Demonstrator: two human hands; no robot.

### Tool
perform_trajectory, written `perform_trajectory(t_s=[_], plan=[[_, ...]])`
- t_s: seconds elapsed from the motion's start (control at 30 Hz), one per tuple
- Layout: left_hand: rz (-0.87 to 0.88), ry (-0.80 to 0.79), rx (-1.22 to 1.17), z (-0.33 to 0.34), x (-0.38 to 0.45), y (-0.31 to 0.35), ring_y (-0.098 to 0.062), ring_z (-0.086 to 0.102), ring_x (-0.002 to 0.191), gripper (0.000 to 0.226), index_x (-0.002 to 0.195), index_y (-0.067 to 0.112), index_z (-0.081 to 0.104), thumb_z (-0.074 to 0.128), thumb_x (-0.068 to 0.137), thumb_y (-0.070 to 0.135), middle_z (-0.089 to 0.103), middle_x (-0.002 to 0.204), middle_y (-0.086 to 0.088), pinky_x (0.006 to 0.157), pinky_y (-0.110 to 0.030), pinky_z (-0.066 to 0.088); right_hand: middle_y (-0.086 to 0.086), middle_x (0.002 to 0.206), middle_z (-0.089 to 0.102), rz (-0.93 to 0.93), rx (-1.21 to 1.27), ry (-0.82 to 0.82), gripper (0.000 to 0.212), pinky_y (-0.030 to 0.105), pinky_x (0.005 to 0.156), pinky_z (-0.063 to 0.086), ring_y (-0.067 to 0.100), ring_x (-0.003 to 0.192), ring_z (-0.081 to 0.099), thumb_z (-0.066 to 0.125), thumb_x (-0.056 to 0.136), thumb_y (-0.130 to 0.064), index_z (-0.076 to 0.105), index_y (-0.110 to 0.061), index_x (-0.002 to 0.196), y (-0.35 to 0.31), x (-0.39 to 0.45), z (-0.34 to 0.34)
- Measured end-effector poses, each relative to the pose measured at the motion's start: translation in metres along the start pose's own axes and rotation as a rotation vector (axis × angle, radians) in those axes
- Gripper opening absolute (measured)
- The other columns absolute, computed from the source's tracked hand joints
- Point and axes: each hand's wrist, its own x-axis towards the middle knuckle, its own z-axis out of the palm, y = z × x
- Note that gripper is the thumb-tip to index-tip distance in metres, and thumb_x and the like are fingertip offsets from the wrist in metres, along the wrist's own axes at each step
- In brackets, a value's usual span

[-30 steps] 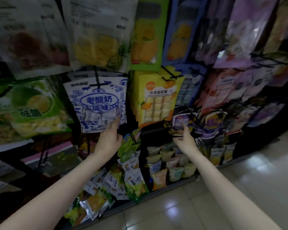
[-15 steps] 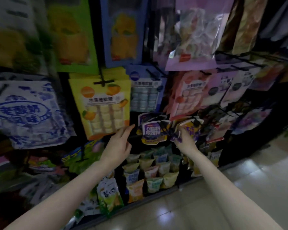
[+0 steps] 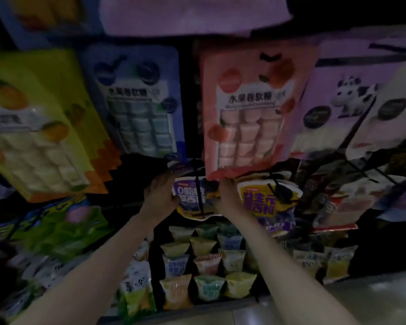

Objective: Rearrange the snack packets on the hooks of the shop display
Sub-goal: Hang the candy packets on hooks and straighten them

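Dim shop display, packets on hooks. Purple packet [image 3: 193, 198] hangs on middle hook [image 3: 198, 191], under pink packet [image 3: 246, 118]. Left hand [image 3: 158, 195] has come over from the yellow packet [image 3: 40, 137] and now grips its left edge; right hand [image 3: 227, 198] holds the right edge. Likely lift-off next.

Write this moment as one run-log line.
left hand: grips purple packet | right hand: grips same packet | packet: on hook
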Motion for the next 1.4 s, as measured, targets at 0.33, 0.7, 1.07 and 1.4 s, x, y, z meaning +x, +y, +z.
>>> perform_trajectory(t_s=[0.33, 0.7, 1.07, 1.4], plan=[[0.108, 0.068, -0.170, 0.049, -0.013, -0.004, -0.040, 0.058, 0.097, 0.031, 0.099, 0.014, 0.067, 0.064, 0.073, -0.001, 0.065, 0.104, -0.012, 0.079, -0.049, 0.049, 0.014, 0.100, 0.055, -0.165, 0.267, 0.193, 0.015, 0.025, 0.066, 0.033, 0.025, 0.088, 0.051, 0.046, 0.093, 0.001, 0.059, 0.002, 0.101, 0.000, -0.046, 0.021], [-0.014, 0.290, -0.524, 0.009, -0.043, 0.034, -0.017, 0.049, 0.099, 0.034, 0.121, 0.008, 0.055, 0.045, 0.091, -0.003, 0.045, 0.109, -0.001, 0.078, -0.016, 0.034, 0.003, 0.115, 0.050, -0.085, 0.114, 0.275, 0.022, 0.026, 0.070, 0.041, 0.016, 0.089, 0.052, 0.046, 0.097, -0.012, 0.054, -0.013, 0.117, 0.005, -0.087, -0.013], [0.057, 0.068, -0.413, -0.069, -0.075, 0.103, -0.031, 0.056, 0.105, 0.043, 0.131, 0.009, 0.047, 0.048, 0.090, -0.001, 0.044, 0.133, -0.012, 0.078, -0.033, 0.044, 0.005, 0.137, 0.036, 0.078, 0.105, 0.363, 0.043, 0.013, 0.074, 0.036, -0.002, 0.087, 0.047, 0.049, 0.095, -0.011, 0.039, -0.013, 0.136, -0.020, -0.153, -0.156], [0.200, 0.291, -0.380, -0.183, -0.072, 0.136, -0.015, 0.053, 0.085, 0.042, 0.127, 0.012, 0.049, 0.051, 0.088, -0.002, 0.042, 0.131, -0.006, 0.068, -0.009, 0.033, 0.008, 0.146, 0.031, -0.204, 0.147, 0.388, 0.069, 0.028, 0.104, 0.030, 0.022, 0.134, 0.032, 0.064, 0.088, -0.018, 0.025, -0.014, 0.145, -0.114, -0.117, -0.258]])
